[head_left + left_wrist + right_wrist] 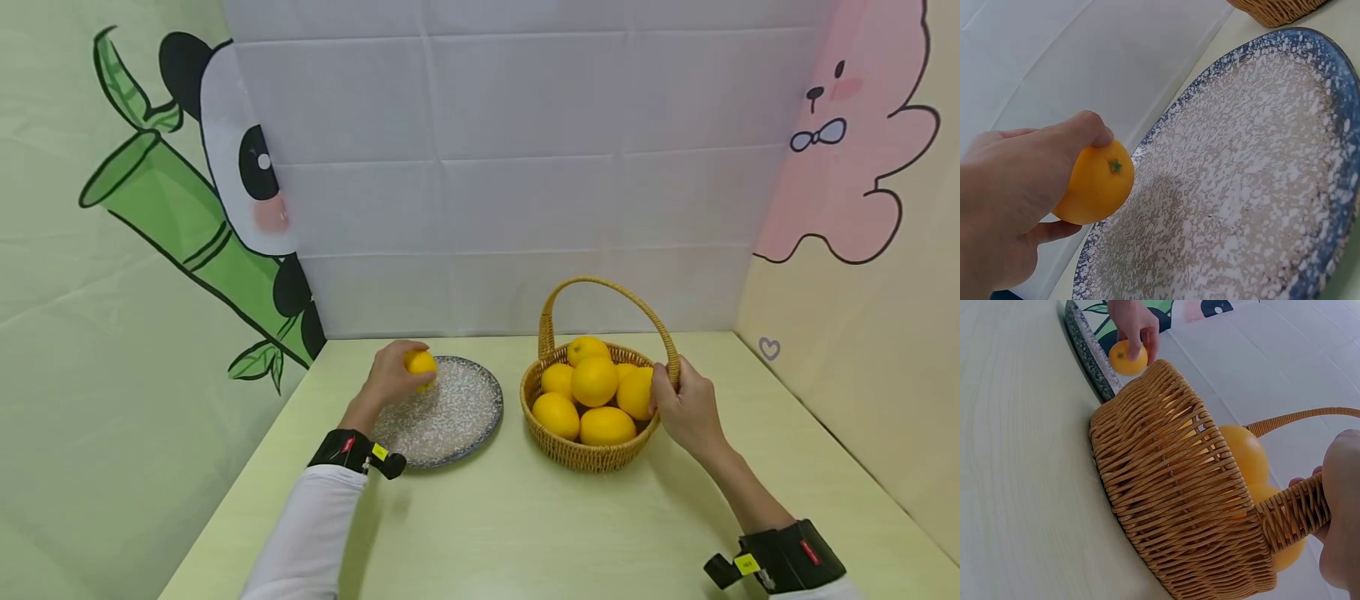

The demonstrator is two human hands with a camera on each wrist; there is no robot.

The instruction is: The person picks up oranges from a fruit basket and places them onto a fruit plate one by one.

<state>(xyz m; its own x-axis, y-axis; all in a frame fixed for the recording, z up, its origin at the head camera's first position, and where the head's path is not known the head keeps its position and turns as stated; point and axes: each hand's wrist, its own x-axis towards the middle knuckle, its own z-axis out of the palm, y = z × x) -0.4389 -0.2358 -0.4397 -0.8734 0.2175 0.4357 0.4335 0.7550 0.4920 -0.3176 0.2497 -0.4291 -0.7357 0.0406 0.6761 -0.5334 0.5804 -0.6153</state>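
Observation:
My left hand (392, 372) pinches an orange (1102, 186) between thumb and fingers, over the left part of a round speckled plate (457, 417) with a blue rim. A green star-shaped stem end shows on the fruit in the left wrist view. To the right of the plate, a woven wicker basket (573, 454) with a tall arched handle stands on the table. Several yellow-orange fruits (595, 382) are piled inside it. My right hand (692, 408) grips the handle low on its right side, close above the basket's rim.
Both things stand on a pale wood-grain table (525, 533). A white cloth wall (525, 183) rises at the table's back edge, with a panda and bamboo print on the left side wall and a pink bear print on the right.

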